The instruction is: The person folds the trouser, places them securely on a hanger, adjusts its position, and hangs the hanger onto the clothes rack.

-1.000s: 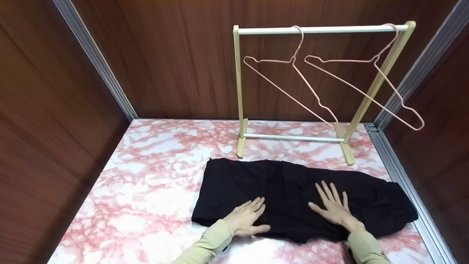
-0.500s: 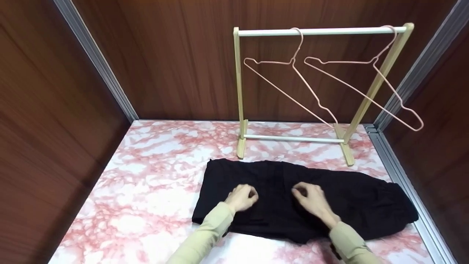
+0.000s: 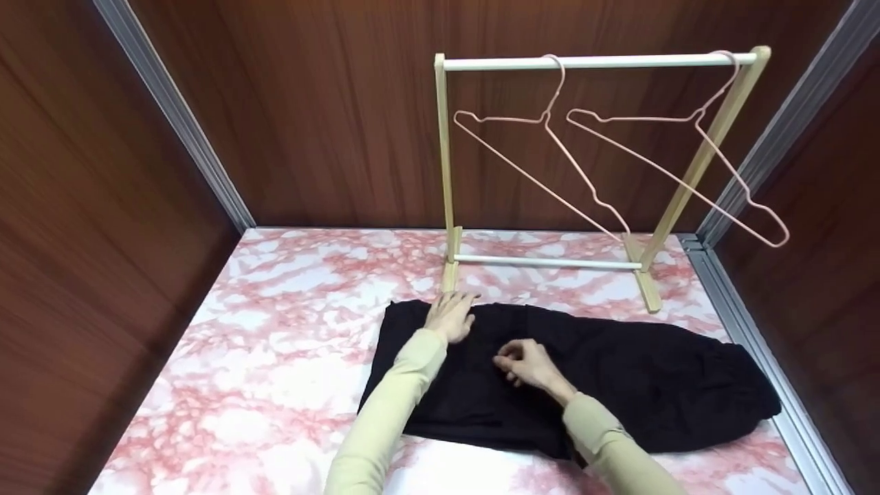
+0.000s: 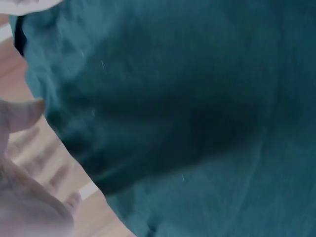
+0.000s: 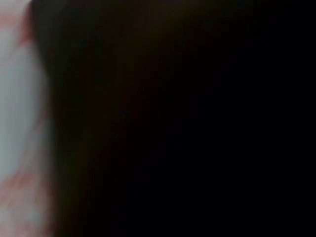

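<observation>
A folded black garment, its exact kind unclear, lies across the table and looks dark teal in the left wrist view. At its far left edge is my left hand, fingers extended; in the left wrist view that hand appears beside the cloth's edge with fingers spread and nothing in it. My right hand is over the middle of the garment with fingers loosely curled, and no cloth shows pinched between them. Dark blur fills most of the right wrist view, hiding the fingers there.
Behind the garment stands a rack with wooden posts and white bars. Two pink hangers, a left one and a right one, hang from its top bar. Brown panels wall in the marbled table.
Both hands have come off the flat-palmed position on the garment. The left has moved forward to the far edge; the right has moved left with its fingers curling. The garment stays put.
</observation>
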Available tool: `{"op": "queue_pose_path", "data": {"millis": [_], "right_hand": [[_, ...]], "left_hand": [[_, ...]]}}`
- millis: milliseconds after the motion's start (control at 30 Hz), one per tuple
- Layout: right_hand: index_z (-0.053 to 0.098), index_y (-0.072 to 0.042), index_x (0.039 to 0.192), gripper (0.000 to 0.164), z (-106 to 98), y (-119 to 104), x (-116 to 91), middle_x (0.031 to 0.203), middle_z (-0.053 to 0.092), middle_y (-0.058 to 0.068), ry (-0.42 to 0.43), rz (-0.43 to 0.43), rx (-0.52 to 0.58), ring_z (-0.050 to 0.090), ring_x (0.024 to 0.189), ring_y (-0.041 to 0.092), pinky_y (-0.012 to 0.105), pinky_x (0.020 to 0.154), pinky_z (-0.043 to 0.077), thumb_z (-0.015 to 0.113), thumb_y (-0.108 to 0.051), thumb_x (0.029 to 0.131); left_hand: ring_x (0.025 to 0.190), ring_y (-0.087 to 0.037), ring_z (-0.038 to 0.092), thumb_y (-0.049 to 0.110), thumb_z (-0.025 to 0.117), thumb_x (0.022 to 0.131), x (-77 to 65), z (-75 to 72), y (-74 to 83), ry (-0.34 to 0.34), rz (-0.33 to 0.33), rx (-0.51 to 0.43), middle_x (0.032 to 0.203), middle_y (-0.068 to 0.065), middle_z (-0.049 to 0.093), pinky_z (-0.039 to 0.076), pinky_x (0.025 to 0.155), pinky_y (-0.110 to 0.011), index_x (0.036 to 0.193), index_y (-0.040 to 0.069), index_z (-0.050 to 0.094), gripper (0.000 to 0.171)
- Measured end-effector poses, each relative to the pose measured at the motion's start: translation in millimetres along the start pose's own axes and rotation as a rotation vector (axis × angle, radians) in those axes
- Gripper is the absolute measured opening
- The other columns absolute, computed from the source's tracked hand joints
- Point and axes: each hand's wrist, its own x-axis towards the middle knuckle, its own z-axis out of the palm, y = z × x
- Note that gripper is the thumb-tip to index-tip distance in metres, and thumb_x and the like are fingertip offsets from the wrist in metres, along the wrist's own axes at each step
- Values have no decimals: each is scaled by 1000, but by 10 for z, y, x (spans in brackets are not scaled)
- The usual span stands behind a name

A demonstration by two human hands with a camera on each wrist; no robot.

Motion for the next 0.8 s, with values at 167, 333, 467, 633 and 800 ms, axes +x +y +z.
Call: {"op": "queue_pose_path", "data": {"millis": [167,333,467,633,800], "right_hand": [[68,-5,97,29,144,-52,50,75,66,1,109,94,-138,56,56,11,26,54,48,77,-30,87],[62,-11,77,26,212,-94,99,71,56,-2,141,102,-229,54,70,17,32,66,42,74,-32,88],[47,-14,64,34,198,-98,106,63,43,-4,112,36,-124,46,63,14,27,62,38,65,-19,92],[40,-17,63,34,128,-87,42,63,44,-5,144,93,83,49,61,10,21,57,46,59,-11,91],[44,-15,61,33,82,-74,-10,61,49,-3,183,145,0,56,55,10,23,55,53,60,-8,89]], "left_hand": [[123,-31,59,15,61,98,95,-45,-114,-27,3,-59,122,-8,70,39,113,-44,121,11,69,25],[113,-29,66,18,64,97,107,-70,-162,-17,1,-126,112,-8,72,48,103,-44,105,10,73,15],[113,-30,67,21,58,101,94,-85,-190,-64,4,-203,116,-11,71,52,99,-48,112,9,67,18],[117,-34,65,26,55,103,101,-100,-245,-139,45,-246,122,-16,68,50,101,-52,129,14,57,28],[129,-34,58,26,58,102,107,-97,-305,-178,19,-198,129,-14,67,34,117,-54,131,14,59,31]]}}
